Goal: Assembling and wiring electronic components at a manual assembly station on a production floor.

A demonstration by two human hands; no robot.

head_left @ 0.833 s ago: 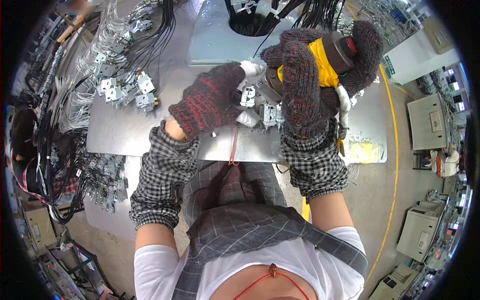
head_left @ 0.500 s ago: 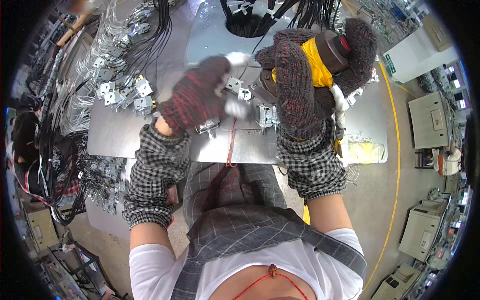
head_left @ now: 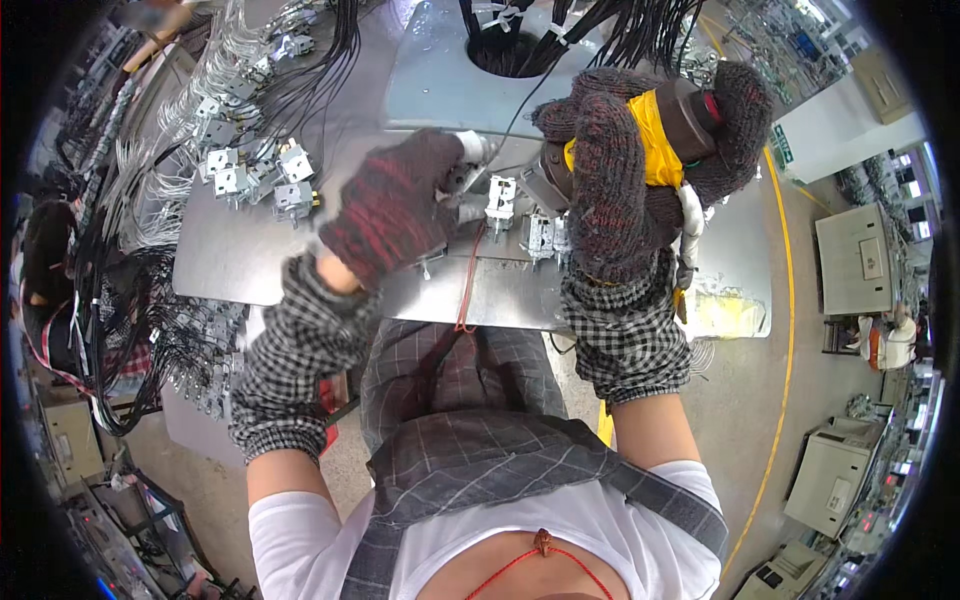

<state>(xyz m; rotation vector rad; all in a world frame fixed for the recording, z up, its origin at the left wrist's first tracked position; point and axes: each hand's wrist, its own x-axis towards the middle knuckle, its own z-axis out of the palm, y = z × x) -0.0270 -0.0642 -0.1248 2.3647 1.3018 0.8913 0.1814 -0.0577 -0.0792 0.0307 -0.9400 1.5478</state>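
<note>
My left hand point(head_left: 400, 200), in a dark red and black knit glove with white-wrapped fingertips, pinches a small grey metal part point(head_left: 460, 180) that its fingers partly hide. A thin black wire runs from there up toward the table's hole. My right hand point(head_left: 620, 180), in a matching glove, grips a dark power tool point(head_left: 690, 125) banded with yellow tape. The tool's front end points left, close to a small silver-white block point(head_left: 501, 198) in a fixture. Beside that block, a metal clamp-like fixture point(head_left: 545, 236) sits just under the tool.
Metal connector pieces point(head_left: 232, 178) on white and black cables crowd the table's left side. Black cable bundles pass through a round hole point(head_left: 505, 55) at the far side. Reddish wires point(head_left: 468, 280) hang over the near edge of the metal table point(head_left: 230, 270). Grey cabinets point(head_left: 855, 262) stand at right.
My left hand has drawn slightly back, and its fingers, blurred before, show more clearly. The silver-white block now stands in plain sight between the hands. My right hand keeps its hold on the tool.
</note>
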